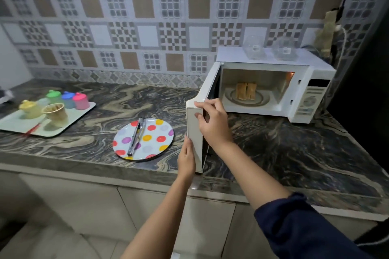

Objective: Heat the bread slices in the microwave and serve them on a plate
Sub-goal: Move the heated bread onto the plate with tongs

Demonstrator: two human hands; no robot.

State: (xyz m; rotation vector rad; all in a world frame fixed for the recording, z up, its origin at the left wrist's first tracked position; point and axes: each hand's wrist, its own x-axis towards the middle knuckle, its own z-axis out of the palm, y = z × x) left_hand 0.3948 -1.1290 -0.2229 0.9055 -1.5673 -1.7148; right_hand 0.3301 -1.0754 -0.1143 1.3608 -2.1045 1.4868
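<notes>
A white microwave [311, 82] stands on the marble counter at the right, its door [194, 132] swung wide open toward me. Inside, two bread slices [245, 90] lie side by side on the glass turntable. My right hand [210, 120] grips the free edge of the door near its top, fingers curled round it. My left hand [187, 155] rests flat against the door's outer face lower down. A polka-dot plate [155, 132] sits on the counter left of the door, with metal tongs [135, 136] lying across it.
A pale tray [25, 126] at the far left carries several coloured lidded jars and a beige cup [55, 114]. Two clear glass containers [254, 47] stand on top of the microwave. A dark surface [366, 69] borders the counter at the right.
</notes>
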